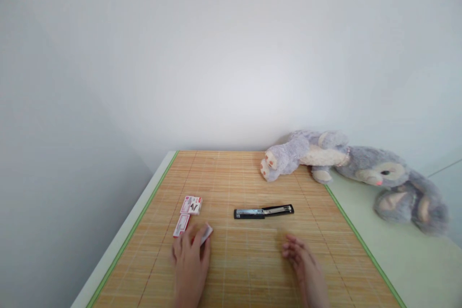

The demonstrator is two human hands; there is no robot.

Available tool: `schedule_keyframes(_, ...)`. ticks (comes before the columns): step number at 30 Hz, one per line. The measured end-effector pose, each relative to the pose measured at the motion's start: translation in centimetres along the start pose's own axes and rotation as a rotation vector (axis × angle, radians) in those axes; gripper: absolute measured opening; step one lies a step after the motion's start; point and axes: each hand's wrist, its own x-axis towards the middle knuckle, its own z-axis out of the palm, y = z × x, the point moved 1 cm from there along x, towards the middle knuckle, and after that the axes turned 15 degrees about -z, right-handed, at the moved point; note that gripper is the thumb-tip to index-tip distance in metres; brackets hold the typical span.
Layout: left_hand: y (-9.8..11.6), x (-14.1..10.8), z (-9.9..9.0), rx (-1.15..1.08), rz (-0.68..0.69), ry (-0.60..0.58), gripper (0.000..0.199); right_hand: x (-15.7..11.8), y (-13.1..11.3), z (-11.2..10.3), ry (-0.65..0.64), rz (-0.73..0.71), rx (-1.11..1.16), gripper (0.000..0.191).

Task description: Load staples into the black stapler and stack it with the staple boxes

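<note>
My left hand (190, 262) is at the lower left of the mat, its fingers closed on a small red-and-white box (206, 234). Just beyond those fingers lies another red-and-white box (181, 225), and past it sit small boxes with a dark printed picture (191, 205). A black stapler (249, 213) lies opened out flat near the middle, its metal parts showing. On the right, my right hand (305, 264) is a little blurred, with curled fingers partly apart and nothing seen in them. It is nearer to me than the stapler and does not touch it.
A bamboo mat (224, 178) with green edging covers much of the pale table (407, 250). A grey plush rabbit (325, 154) lies across the back right corner of the mat and onto the table. Behind stands a pale wall (224, 57).
</note>
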Motion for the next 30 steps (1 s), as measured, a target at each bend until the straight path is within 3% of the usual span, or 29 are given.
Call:
schedule_keyframes(4, 3.5, -2.6, 1.7, -0.201, 0.21, -0.412, 0.044, -0.6, 0.2, 1.8, -0.393, 0.167, -0.22, 0.061)
schedule_keyframes(8, 8.5, -3.2, 3.1, -0.3, 0.291, -0.578, 0.06, 0.2, 0.1, 3.4, -0.59, 0.248, -0.348, 0.068)
schedule_keyframes(12, 10.6, -2.5, 3.8, -0.3, 0.37, -0.614, 0.063, 1.9, 0.2, 3.2, -0.59, 0.201, -0.438, 0.065)
schedule_keyframes(18, 8.2, -0.6, 3.0, -0.234, 0.319, -0.548, 0.03, 3.5, -0.1, 1.8, -0.561, 0.163, -0.533, 0.06)
schedule_keyframes(22, 7.3, -0.2, 2.8, -0.238, 0.309, -0.55, 0.032, 4.3, -1.5, 1.1, -0.535, 0.081, -0.632, 0.049)
schedule_keyframes(25, 7.4, -0.2, 2.7, -0.246, 0.31, -0.554, 0.034, 4.5, -3.3, 1.9, -0.485, -0.087, -0.805, 0.034)
schedule_keyframes(27, 7.5, -0.2, 2.6, -0.25, 0.306, -0.554, 0.036, 4.2, -4.5, 3.6, -0.564, -0.252, -0.998, 0.021)
schedule_keyframes(30, 7.5, -0.2, 2.5, -0.255, 0.309, -0.555, 0.036, 3.5, -5.4, 7.2, -0.84, -0.425, -1.194, 0.016)
